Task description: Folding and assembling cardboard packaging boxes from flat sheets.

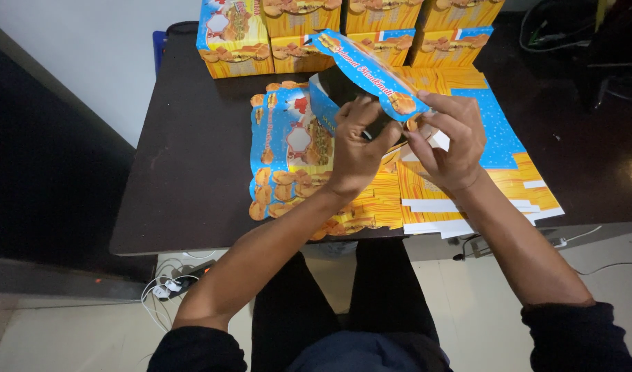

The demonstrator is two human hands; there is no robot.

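While it is gripped from both sides near the middle of the frame, a half-folded blue and yellow cardboard box is held just above the dark table, its printed lid flap raised and slanting toward the upper middle. The left hand is closed on the box's near wall, fingers curled over the edge, while the right hand is pinched on the flap's right end and the panel below it. The box can be judged light, thin and fairly stiff, easily creased or torn at its folds, so it is best held at edges and corners rather than across a flat panel. Beneath the hands, unfolded blanks are spread: one stack with scalloped edges at centre left, another of yellow and blue sheets at centre right; the sheets in each cannot be counted. Along the upper edge of the frame, finished boxes are stacked in two tiers; about eight can be made out, some cut off by the frame.
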